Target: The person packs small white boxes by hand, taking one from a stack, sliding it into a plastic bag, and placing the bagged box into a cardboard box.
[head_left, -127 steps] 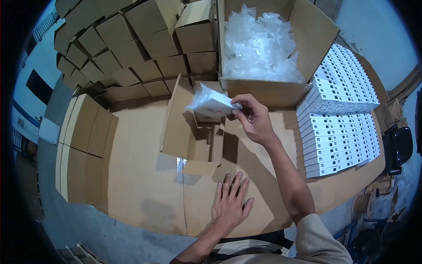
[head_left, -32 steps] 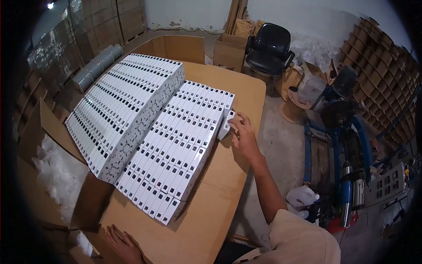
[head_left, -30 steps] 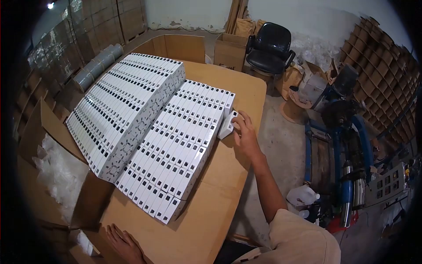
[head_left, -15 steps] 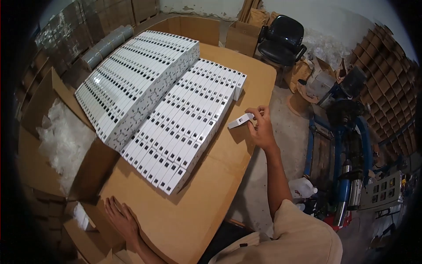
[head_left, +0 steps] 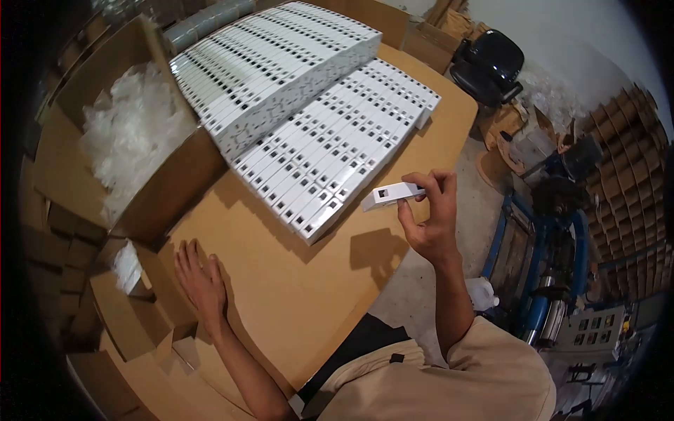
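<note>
My right hand (head_left: 432,217) holds a white box (head_left: 394,194) with a small dark square on it, pinched between thumb and fingers above the table's right side. Below it a shadow falls on the brown tabletop (head_left: 281,281). My left hand (head_left: 201,284) lies flat at the table's left edge, fingers spread, holding nothing. Beyond both hands stand rows of matching white boxes: a lower block (head_left: 330,154) nearer me, and a taller stack (head_left: 274,63) behind it to the left, with patterned sides.
A carton (head_left: 175,184) filled with clear plastic (head_left: 133,133) stands left of the table, with a smaller open carton (head_left: 133,316) below. At the right are a black chair (head_left: 488,67), blue-framed machinery (head_left: 579,245), a plastic jug (head_left: 482,293) and stacked cardboard dividers (head_left: 625,161).
The camera view has shifted, moving the stacks up and right. My right hand has brought the white box nearer to me and turned it. My left hand still rests on the table.
</note>
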Available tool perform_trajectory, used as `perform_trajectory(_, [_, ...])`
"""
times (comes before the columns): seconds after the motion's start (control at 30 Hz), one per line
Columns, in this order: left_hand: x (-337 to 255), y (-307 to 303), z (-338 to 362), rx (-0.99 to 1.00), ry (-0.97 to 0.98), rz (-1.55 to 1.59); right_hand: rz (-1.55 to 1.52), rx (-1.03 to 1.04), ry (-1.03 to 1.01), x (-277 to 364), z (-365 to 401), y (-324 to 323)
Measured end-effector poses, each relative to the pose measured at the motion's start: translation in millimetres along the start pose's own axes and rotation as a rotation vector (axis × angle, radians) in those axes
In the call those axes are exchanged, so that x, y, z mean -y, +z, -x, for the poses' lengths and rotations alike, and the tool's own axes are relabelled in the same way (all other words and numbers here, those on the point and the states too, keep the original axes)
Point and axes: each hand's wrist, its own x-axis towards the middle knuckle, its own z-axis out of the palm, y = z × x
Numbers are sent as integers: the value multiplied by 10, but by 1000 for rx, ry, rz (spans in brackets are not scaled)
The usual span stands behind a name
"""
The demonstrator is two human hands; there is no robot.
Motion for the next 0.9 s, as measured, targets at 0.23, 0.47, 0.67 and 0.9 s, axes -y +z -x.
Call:
perform_trajectory(0.23, [142, -14, -37, -27, 54, 94, -89, 70, -98, 742, -205, 566])
perform_trajectory(0.47, [130, -95, -110, -97, -71, 411, -280, 142, -171, 1418, -227, 1413])
perform_trajectory(0.67, [76, -279, -222, -176, -369, 814, -411, 235, -143, 1801, -134, 2051])
perform_trajectory(0.9, [114, -253, -237, -245, -304, 1149, -476, 233, -238, 1738, 92, 2496])
